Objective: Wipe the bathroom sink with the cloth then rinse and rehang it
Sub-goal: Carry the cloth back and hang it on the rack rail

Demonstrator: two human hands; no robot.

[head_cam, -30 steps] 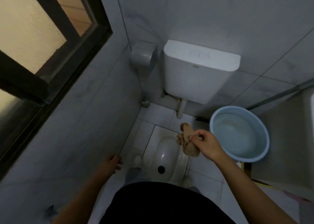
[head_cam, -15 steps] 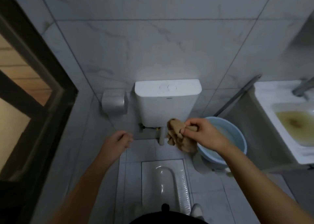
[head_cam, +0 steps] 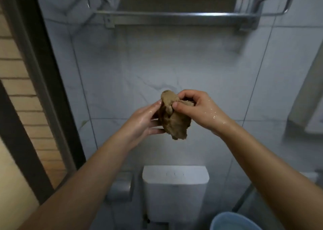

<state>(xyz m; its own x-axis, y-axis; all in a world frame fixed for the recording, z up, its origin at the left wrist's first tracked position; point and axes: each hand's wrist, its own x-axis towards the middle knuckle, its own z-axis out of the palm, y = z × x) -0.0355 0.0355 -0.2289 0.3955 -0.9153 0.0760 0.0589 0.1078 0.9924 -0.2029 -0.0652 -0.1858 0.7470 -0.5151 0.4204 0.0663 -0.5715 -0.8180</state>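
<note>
Both hands are raised in front of the grey marble-veined wall tiles (head_cam: 174,69), well above the white cistern (head_cam: 175,191), and between them sits the cloth (head_cam: 172,119): a tan, nubbly wad, bunched into a lumpy ball with a ragged lower edge. The right hand (head_cam: 197,111) pinches its top, thumb and curled fingers closed on the fabric; water beads glint across the back of that hand and the wrist. The left hand (head_cam: 145,123) cups the cloth from the side and below, fingers bent around the bundle, its skin shining wet too.

The cistern is a smooth, boxy plastic tank with rounded corners. Just to its left, a rounded grey paper holder (head_cam: 120,187) is fixed to the wall. Below and to the cistern's right, the curved rim of a pale blue plastic basin (head_cam: 232,219) holds water. High above the cistern, a brushed metal rail (head_cam: 174,16) runs flat across the wall, with wire shelving blurred above it. Far to the cistern's left stands a dark window frame (head_cam: 50,90) against tan brick.
</note>
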